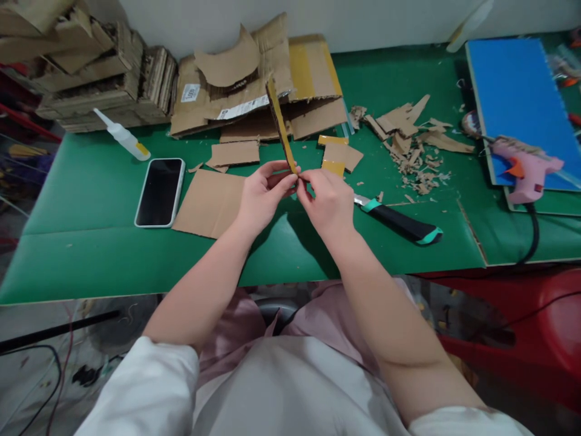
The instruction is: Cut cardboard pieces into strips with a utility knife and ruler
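A narrow cardboard strip [280, 128] with a yellow face stands up at a slant over the green table [91, 248]. My left hand [267, 188] pinches its lower end between thumb and fingers. My right hand [327, 197] is closed at that same end, fingertips touching those of the left; the exact grip there is small. A flat square of brown cardboard [211, 203] lies beside my left hand. Just right of my right hand rests a utility knife [399, 223] with a black and teal handle. Small yellow-taped pieces [340, 156] lie beyond my hands.
A phone [158, 192] and a white glue bottle [121, 134] lie at the left. Stacked cardboard [113, 79] and folded sheets [254, 91] stand behind. Torn scraps [403, 136], a blue board [512, 103] and a pink glue gun [524, 163] with a cord are at the right.
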A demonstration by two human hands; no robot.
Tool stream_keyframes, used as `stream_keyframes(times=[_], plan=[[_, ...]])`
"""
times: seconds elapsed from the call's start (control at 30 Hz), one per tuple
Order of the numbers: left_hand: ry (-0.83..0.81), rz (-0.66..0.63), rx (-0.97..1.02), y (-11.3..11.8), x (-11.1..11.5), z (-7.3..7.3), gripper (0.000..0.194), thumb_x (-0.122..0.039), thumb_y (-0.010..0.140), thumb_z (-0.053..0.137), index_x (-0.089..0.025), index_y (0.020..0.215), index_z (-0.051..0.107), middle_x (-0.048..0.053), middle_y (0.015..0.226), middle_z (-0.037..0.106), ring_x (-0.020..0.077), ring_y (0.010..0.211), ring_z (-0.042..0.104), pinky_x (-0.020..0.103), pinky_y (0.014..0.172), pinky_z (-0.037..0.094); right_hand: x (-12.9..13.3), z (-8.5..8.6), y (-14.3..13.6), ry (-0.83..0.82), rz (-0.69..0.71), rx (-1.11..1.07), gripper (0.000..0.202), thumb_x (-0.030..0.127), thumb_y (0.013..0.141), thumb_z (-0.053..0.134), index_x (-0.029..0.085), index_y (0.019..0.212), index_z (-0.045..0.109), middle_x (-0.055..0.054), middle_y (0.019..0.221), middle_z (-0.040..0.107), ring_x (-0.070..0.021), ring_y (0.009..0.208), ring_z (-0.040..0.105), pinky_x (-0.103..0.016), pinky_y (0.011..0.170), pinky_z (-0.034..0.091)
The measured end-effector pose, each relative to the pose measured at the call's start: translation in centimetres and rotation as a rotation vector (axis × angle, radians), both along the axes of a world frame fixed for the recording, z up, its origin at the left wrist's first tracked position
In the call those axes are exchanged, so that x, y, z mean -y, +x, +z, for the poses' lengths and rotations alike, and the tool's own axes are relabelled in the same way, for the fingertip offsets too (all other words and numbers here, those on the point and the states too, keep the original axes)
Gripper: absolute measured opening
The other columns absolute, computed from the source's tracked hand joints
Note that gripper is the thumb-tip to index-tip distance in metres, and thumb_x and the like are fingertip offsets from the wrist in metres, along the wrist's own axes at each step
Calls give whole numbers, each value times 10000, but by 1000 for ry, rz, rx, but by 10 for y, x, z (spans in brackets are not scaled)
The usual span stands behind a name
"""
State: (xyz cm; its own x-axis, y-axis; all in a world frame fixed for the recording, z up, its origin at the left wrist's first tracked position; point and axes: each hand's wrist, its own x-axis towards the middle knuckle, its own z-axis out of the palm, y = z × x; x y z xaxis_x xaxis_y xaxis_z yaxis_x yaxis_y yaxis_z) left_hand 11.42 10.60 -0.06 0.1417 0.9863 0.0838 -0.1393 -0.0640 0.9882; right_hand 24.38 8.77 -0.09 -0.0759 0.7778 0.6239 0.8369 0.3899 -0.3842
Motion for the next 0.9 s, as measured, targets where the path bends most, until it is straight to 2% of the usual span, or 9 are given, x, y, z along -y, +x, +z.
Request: stream_keyframes(times=[0.13, 0.23, 0.37, 0.5, 0.6, 0.77, 0.9], plan=[[-34, 17, -8, 1, 2, 4, 269, -278, 722, 701, -172, 948, 600, 2, 829, 714, 143, 800, 687, 263, 722, 566, -4, -4, 1, 93, 13, -30, 181, 207, 858, 437, 165, 843, 612, -61, 789, 663, -167, 719, 599, -287, 650, 454], [-85, 1, 66, 2, 2, 8, 265, -283, 724, 703, -165, 939, 605, -23, 735, 696, 110, 722, 678, 226, 689, 564, -7, -5, 4, 101, 72, -118, 125, 195, 844, 475, 165, 834, 596, -44, 785, 653, -143, 710, 592, -255, 631, 468], [-165, -47, 159, 1, 2, 12, 288, -305, 708, 731, -172, 926, 599, -29, 746, 695, 88, 692, 670, 193, 664, 559, -8, -2, 6, 50, 131, -253, 80, 190, 838, 508, 177, 819, 585, -20, 769, 629, -116, 694, 569, -215, 576, 464], [-187, -49, 163, -1, 2, 13, 314, -331, 696, 745, -181, 934, 604, -29, 752, 693, 83, 685, 665, 188, 663, 556, -5, 3, 7, 50, 192, -321, 80, 170, 829, 532, 153, 838, 609, -27, 767, 626, -106, 694, 571, -191, 539, 458], [-142, -36, 136, -1, 3, 12, 354, -352, 675, 757, -182, 944, 601, -13, 800, 699, 100, 739, 671, 198, 680, 558, -4, 5, 8, 57, 208, -283, 103, 188, 832, 547, 143, 864, 635, -42, 791, 645, -114, 716, 587, -203, 566, 470], [-50, -15, 60, -1, 3, 6, 346, -344, 678, 743, -171, 940, 597, 20, 933, 690, 139, 864, 667, 236, 707, 563, -5, 3, 10, 175, 159, -89, 156, 200, 872, 498, 150, 851, 645, -53, 783, 666, -142, 739, 609, -256, 667, 484], [-34, -9, 4, -1, 2, 3, 299, -319, 716, 703, -170, 954, 600, 18, 913, 691, 142, 854, 667, 279, 749, 562, -6, -3, 6, 216, 100, 9, 167, 199, 885, 467, 169, 833, 623, -42, 749, 649, -146, 707, 597, -261, 643, 468]])
